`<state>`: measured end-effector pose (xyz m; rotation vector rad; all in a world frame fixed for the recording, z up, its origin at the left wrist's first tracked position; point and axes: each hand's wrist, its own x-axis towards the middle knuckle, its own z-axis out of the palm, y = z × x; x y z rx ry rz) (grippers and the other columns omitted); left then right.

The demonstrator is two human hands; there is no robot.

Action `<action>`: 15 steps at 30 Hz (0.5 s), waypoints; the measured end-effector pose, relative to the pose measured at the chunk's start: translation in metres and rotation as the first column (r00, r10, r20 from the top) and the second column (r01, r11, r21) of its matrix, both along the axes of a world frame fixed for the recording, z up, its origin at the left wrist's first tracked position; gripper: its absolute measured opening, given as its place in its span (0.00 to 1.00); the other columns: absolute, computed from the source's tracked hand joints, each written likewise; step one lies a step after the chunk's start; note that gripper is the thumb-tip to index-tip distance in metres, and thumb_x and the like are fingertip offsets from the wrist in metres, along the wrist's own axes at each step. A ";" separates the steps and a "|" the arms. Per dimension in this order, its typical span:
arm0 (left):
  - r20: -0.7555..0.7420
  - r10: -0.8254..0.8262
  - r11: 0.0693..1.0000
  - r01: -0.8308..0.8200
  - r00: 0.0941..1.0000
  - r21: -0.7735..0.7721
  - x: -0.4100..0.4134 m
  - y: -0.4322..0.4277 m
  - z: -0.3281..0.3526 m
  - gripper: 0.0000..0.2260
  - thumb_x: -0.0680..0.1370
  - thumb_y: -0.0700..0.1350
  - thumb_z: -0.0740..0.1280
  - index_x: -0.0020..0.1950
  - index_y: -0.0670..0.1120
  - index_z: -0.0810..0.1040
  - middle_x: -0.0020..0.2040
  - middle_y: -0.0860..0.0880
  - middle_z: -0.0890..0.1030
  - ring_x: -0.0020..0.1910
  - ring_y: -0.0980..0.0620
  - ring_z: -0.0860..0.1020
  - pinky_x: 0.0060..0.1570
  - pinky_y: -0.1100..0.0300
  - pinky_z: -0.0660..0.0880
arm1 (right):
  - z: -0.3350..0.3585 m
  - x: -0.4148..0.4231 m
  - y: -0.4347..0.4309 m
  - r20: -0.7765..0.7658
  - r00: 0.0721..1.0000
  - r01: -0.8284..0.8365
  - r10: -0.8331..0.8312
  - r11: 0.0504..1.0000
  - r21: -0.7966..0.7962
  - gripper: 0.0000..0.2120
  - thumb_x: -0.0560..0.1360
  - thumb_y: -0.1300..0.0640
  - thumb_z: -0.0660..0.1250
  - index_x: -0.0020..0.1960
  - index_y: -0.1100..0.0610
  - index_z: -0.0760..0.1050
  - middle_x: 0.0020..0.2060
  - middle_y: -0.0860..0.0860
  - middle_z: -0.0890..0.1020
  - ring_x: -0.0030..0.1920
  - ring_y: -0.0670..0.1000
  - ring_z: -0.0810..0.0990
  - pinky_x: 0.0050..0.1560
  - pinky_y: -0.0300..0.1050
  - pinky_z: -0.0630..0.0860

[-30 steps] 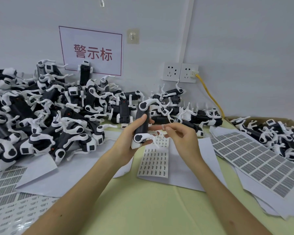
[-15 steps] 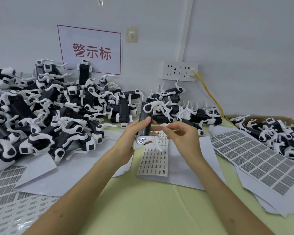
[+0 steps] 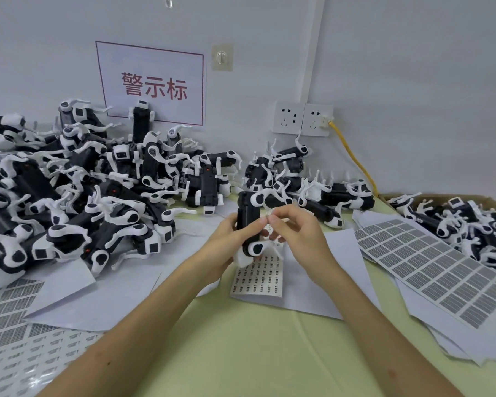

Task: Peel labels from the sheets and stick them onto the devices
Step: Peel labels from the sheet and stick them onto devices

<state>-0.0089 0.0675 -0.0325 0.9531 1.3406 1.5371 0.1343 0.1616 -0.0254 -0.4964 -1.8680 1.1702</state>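
Observation:
My left hand grips a black and white device, holding it upright above the table. My right hand is right beside it, thumb and forefinger pinching a small white label against the device's right side. Below both hands a small sheet of labels lies flat on white paper. A large pile of the same devices covers the left and back of the table.
A bigger label sheet lies to the right, and more sheets at the lower left. A cardboard box at the far right holds more devices. Wall sockets with a yellow cable stand behind. The yellow-green tabletop shows near me.
My left hand has turned the device more upright and raised it slightly. My right hand has closed in, bringing the label against the device.

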 end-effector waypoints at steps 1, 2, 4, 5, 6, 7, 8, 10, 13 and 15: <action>0.001 -0.014 1.000 0.014 1.000 0.004 0.001 0.000 -0.001 0.27 0.76 0.54 0.76 0.70 0.43 0.75 0.59 0.41 0.86 0.58 0.43 0.85 0.63 0.44 0.80 | -0.001 0.000 0.000 0.015 1.000 -0.004 0.004 1.000 0.002 0.06 0.80 0.63 0.69 0.46 0.54 0.81 0.39 0.41 0.84 0.37 0.42 0.83 0.40 0.33 0.76; 0.014 -0.030 1.000 0.030 0.999 0.007 0.003 0.000 -0.003 0.27 0.75 0.53 0.76 0.70 0.43 0.75 0.60 0.40 0.85 0.58 0.44 0.84 0.63 0.46 0.80 | -0.001 -0.001 0.000 0.030 1.000 -0.003 0.003 1.000 0.002 0.07 0.80 0.63 0.69 0.46 0.53 0.80 0.38 0.40 0.84 0.37 0.41 0.83 0.40 0.33 0.76; 0.032 -0.062 0.998 0.061 0.998 0.009 0.004 0.000 -0.005 0.26 0.75 0.50 0.76 0.70 0.43 0.76 0.62 0.39 0.84 0.58 0.46 0.84 0.60 0.49 0.79 | 0.000 -0.001 0.000 0.049 0.999 -0.003 0.003 1.000 -0.006 0.08 0.80 0.64 0.68 0.45 0.54 0.80 0.36 0.40 0.84 0.37 0.40 0.82 0.40 0.33 0.76; 0.025 -0.078 0.997 0.077 0.997 0.007 0.004 0.000 -0.005 0.24 0.76 0.47 0.76 0.70 0.43 0.77 0.63 0.40 0.84 0.58 0.47 0.84 0.58 0.52 0.78 | 0.000 0.000 -0.001 0.051 0.999 -0.005 0.006 1.000 -0.014 0.07 0.80 0.63 0.68 0.45 0.55 0.80 0.35 0.41 0.83 0.36 0.40 0.82 0.39 0.33 0.76; 0.014 -0.092 0.996 0.092 0.996 0.003 0.005 0.000 -0.006 0.21 0.78 0.44 0.75 0.69 0.43 0.77 0.62 0.41 0.84 0.57 0.48 0.84 0.56 0.54 0.78 | 0.000 -0.001 -0.002 0.053 0.999 -0.005 0.007 1.000 -0.021 0.06 0.81 0.63 0.68 0.45 0.56 0.80 0.35 0.41 0.83 0.36 0.40 0.81 0.39 0.34 0.76; 0.006 -0.101 0.995 0.101 0.995 -0.001 0.005 0.000 -0.006 0.19 0.79 0.42 0.74 0.69 0.43 0.77 0.61 0.42 0.84 0.56 0.49 0.84 0.54 0.56 0.77 | 0.000 -0.001 -0.002 0.056 0.998 -0.003 0.004 1.000 -0.026 0.06 0.81 0.63 0.68 0.46 0.57 0.80 0.36 0.43 0.83 0.37 0.42 0.81 0.39 0.37 0.78; 0.003 -0.104 0.995 0.104 0.995 -0.005 0.006 0.000 -0.007 0.18 0.80 0.41 0.73 0.69 0.44 0.77 0.59 0.43 0.84 0.55 0.51 0.84 0.52 0.57 0.78 | 0.001 -0.001 -0.003 0.059 0.998 0.003 -0.002 1.000 -0.028 0.05 0.81 0.63 0.68 0.46 0.58 0.80 0.37 0.44 0.83 0.38 0.44 0.82 0.41 0.41 0.80; -0.007 -0.105 0.994 0.105 0.994 -0.007 0.007 0.000 -0.006 0.18 0.80 0.39 0.72 0.69 0.45 0.76 0.57 0.46 0.85 0.54 0.53 0.85 0.50 0.60 0.78 | 0.001 -0.001 -0.004 0.075 0.997 0.017 -0.015 1.000 -0.024 0.05 0.81 0.62 0.68 0.47 0.59 0.80 0.40 0.47 0.83 0.40 0.47 0.82 0.45 0.48 0.81; -0.044 -0.093 0.996 0.092 0.995 -0.013 0.009 -0.001 -0.006 0.18 0.80 0.39 0.72 0.70 0.46 0.76 0.60 0.46 0.85 0.58 0.51 0.84 0.53 0.60 0.78 | 0.001 -0.001 -0.004 0.108 0.993 0.043 -0.044 0.999 0.007 0.05 0.81 0.61 0.68 0.46 0.58 0.81 0.42 0.46 0.83 0.41 0.48 0.82 0.48 0.50 0.80; -0.061 -0.082 0.997 0.081 0.995 -0.012 0.010 -0.001 -0.006 0.19 0.80 0.38 0.72 0.70 0.46 0.75 0.63 0.44 0.84 0.62 0.48 0.83 0.56 0.58 0.78 | 0.002 0.000 -0.003 0.126 0.990 0.060 -0.063 0.998 0.026 0.07 0.81 0.60 0.68 0.44 0.54 0.80 0.42 0.45 0.83 0.42 0.47 0.82 0.48 0.47 0.79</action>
